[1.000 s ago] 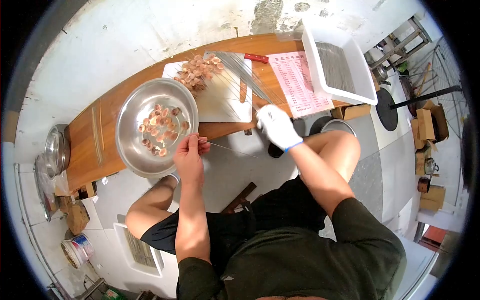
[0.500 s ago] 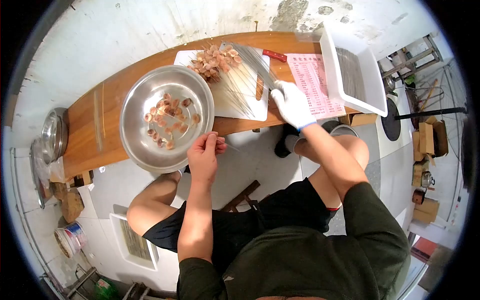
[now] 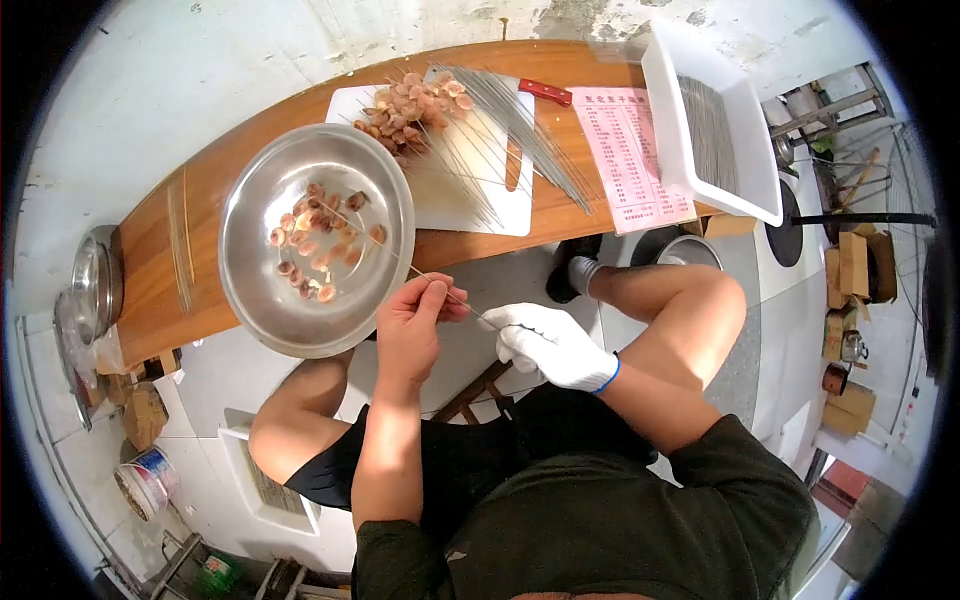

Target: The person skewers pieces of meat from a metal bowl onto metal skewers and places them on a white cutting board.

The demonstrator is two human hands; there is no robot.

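My bare left hand (image 3: pixel 410 325) pinches a thin metal skewer (image 3: pixel 476 314) at the near right rim of a steel basin (image 3: pixel 245 290). My right hand (image 3: pixel 550 345), in a white knit glove, has its fingers closed on the same skewer's near end. The skewer's far part reaches over the basin, where several small round pinkish-brown food pieces (image 3: pixel 319 263) lie; I cannot make out their kind. On a white cutting board (image 3: pixel 455 205) behind, a heap of loaded skewers (image 3: pixel 415 105) lies beside a bundle of bare skewers (image 3: pixel 535 140).
A red-handled knife (image 3: pixel 545 92) and a pink printed sheet (image 3: pixel 628 150) lie on the wooden table (image 3: pixel 150 260). At the right end stands a white bin (image 3: pixel 715 195) with many skewers. Steel bowls (image 3: pixel 92 290) sit at far left, and another white bin (image 3: pixel 268 510) on the floor.
My right hand has come from the skewer bundle on the board down beside my left hand, closing on the skewer's end. The skewer now points into the basin. The view has shifted slightly.
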